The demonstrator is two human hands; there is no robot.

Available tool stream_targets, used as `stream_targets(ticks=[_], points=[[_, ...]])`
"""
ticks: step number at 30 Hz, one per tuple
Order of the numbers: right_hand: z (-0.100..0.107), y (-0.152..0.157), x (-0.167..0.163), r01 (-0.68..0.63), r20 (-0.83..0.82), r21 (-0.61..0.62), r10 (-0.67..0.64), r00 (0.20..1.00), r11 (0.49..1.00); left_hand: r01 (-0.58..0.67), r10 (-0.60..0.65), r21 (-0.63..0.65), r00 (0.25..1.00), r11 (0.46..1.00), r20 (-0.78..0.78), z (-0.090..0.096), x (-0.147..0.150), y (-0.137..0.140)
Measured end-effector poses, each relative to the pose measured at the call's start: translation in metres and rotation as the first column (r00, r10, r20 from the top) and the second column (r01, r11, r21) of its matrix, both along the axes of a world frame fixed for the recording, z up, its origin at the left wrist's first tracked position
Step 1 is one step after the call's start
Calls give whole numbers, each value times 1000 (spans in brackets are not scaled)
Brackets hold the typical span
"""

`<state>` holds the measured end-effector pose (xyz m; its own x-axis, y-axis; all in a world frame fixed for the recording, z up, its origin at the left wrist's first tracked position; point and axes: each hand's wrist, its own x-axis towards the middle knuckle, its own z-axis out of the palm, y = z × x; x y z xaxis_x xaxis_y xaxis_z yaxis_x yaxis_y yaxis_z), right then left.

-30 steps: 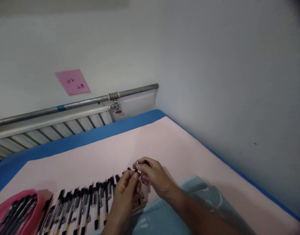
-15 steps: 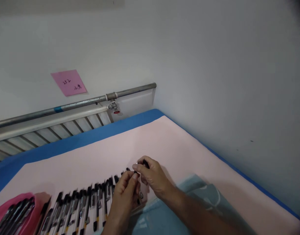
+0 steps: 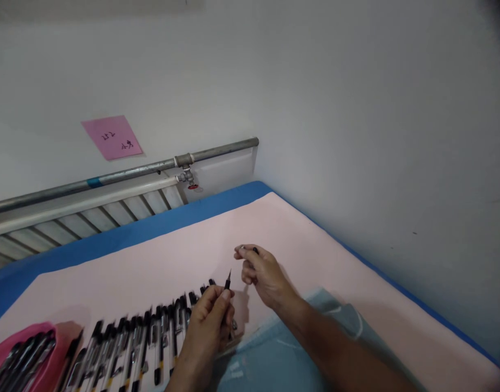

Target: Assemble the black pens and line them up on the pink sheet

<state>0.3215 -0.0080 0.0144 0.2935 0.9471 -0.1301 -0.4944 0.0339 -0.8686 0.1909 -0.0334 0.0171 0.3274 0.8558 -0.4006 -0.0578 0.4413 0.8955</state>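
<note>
In my left hand [image 3: 211, 321], closed thumb against fingers, is a pen [image 3: 227, 283] with its bare pointed tip facing up and away. My right hand [image 3: 261, 272] is above and to the right of that tip, apart from it. Its fingers pinch a pen cap; a black end [image 3: 255, 250] shows above the knuckles, and most of the cap is hidden by the fingers. A row of capped pens [image 3: 131, 348] with clear barrels and black ends lies side by side left of my left hand, partly covered by it.
At the lower left is a pink pouch [image 3: 61, 348] with several dark pens inside. Pale blue plastic sheeting [image 3: 282, 354] lies under my forearms. The pink tabletop [image 3: 217, 234] has a blue border [image 3: 241, 193], with walls, a radiator [image 3: 123, 212] and a pipe [image 3: 221, 148] beyond.
My right hand has pulled up and to the right, away from my left, taking the cap with it. The pen's tip in my left hand is now exposed.
</note>
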Motion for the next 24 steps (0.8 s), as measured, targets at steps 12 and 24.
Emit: stream_targets(ticks=[12, 24], points=[[1, -15, -20, -189, 222, -44, 194, 956, 981, 7, -7, -2, 1000, 1000, 15, -2, -4, 4], [0, 27, 51, 402, -91, 34, -398, 913, 915, 19, -17, 39, 999, 999, -49, -13, -6, 8]])
